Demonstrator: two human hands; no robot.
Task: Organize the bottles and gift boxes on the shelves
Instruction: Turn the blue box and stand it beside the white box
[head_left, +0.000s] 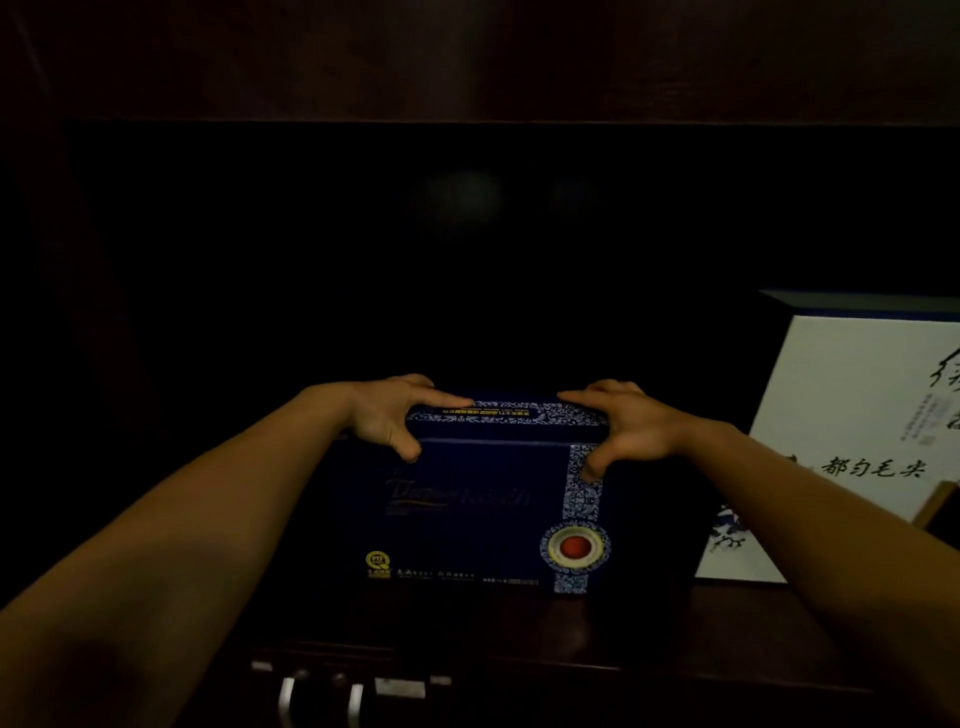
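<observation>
A dark blue gift box (483, 514) with a blue-and-white patterned band and a red round emblem stands upright on the dark wooden shelf (519, 618). My left hand (387, 415) grips its top left corner, fingers over the top and thumb on the front. At the top right corner my right hand (623, 426) holds it the same way. A white gift box (852, 415) with black calligraphy stands upright to the right, a small gap away from the blue one.
The shelf recess behind the boxes is very dark and nothing can be made out there. A wooden board (467, 62) spans the top. Below the shelf edge are metal handles (291, 696). A brown object (940, 506) leans against the white box.
</observation>
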